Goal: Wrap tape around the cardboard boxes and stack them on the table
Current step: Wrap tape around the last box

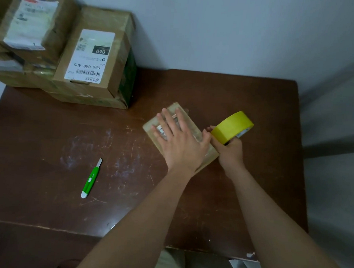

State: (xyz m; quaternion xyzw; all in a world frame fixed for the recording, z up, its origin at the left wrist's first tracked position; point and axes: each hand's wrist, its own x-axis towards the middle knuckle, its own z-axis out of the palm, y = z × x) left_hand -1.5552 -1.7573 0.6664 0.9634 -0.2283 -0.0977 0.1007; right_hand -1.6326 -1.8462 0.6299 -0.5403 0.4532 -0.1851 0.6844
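A small flat cardboard box [152, 126] lies on the brown table [48, 139], right of centre. My left hand [181, 141] presses flat on top of it with straight, spread fingers. My right hand [230, 152] grips a yellow tape roll [231, 125] held upright against the box's right side. Most of the box top is hidden under my left hand.
A stack of larger cardboard boxes [98, 54] with shipping labels stands at the table's back left, against the wall. A green utility knife [91, 179] with its blade out lies left of centre. The table's front edge [44, 226] runs near my body.
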